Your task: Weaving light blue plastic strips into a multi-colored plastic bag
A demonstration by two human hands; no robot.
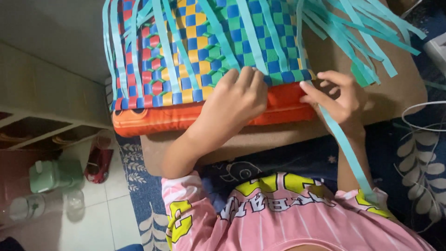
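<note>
A woven panel [195, 51] of blue, green, yellow and red plastic strips lies over an orange cushion [158, 116] on a brown board [395, 88]. Many loose teal strips [353, 32] fan out from it. My left hand [237, 100] presses down on the panel's near edge and the cushion, fingers curled. My right hand [337, 95] pinches one teal strip [346, 148] at the panel's right corner; that strip runs down toward my pink shirt.
A dark blue patterned mat [418, 158] lies under the board. White cables [420, 116] loop at the right. On the tiled floor at left stand a green container [53, 174], clear jars [74, 202] and a low shelf [37, 125].
</note>
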